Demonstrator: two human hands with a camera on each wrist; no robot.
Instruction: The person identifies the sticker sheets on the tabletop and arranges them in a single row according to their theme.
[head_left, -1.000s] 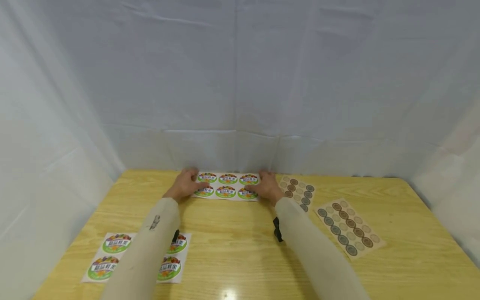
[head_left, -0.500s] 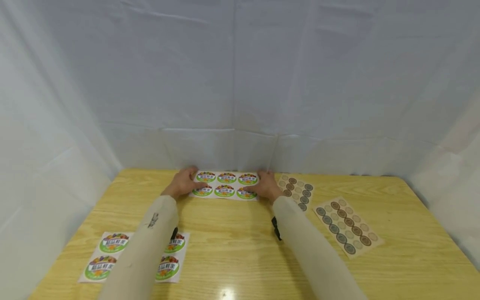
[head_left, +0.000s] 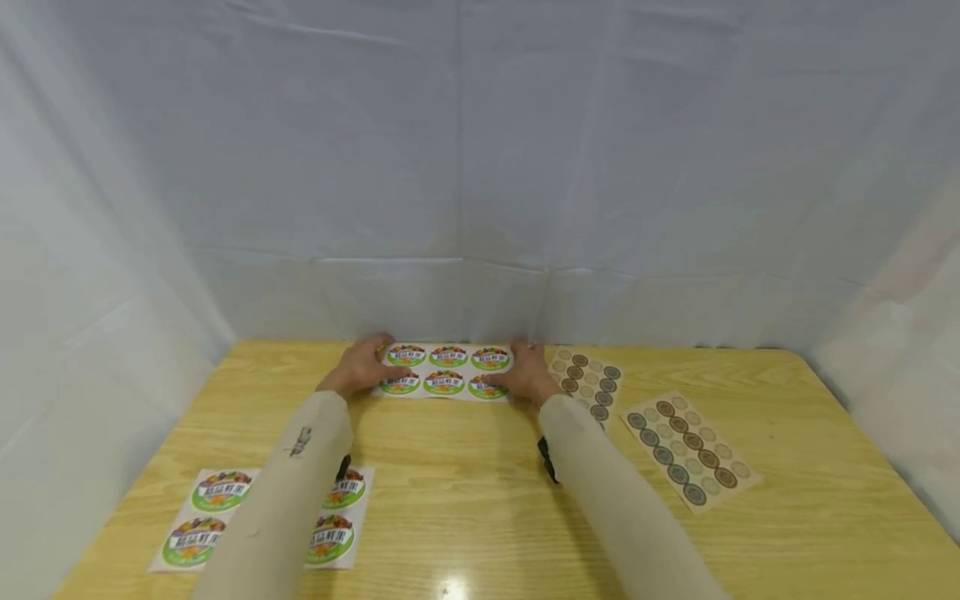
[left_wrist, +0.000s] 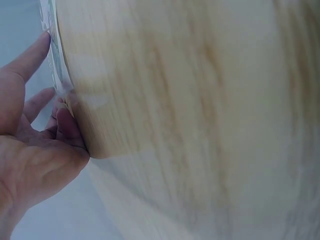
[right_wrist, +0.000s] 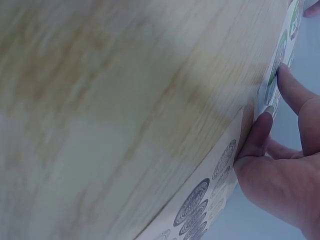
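A sheet of oval fruit stickers [head_left: 447,369] lies along the back edge of the table. My left hand [head_left: 362,365] holds its left end, thumb over the printed face and other fingers at the edge. In the left wrist view, the outer fingers [left_wrist: 69,127] look curled beside the paper. At the opposite end, my right hand [head_left: 529,372] holds the sheet with its thumb [right_wrist: 295,90] on top. Its little finger [right_wrist: 259,132] lies at the sheet's edge, close to a sheet of small round stickers [head_left: 587,377]. The fingertips at the far corners are partly hidden.
A larger fruit-sticker sheet [head_left: 337,533] lies at the front left, partly covered by the left sleeve [head_left: 270,508]. Another sheet of round stickers [head_left: 692,450] lies at an angle to the right. White sheeting [head_left: 457,167] rises behind the wooden table [head_left: 450,475].
Both hands keep their places on the fruit-sticker sheet. The whole head view has shifted slightly, so the scene sits a little farther left.
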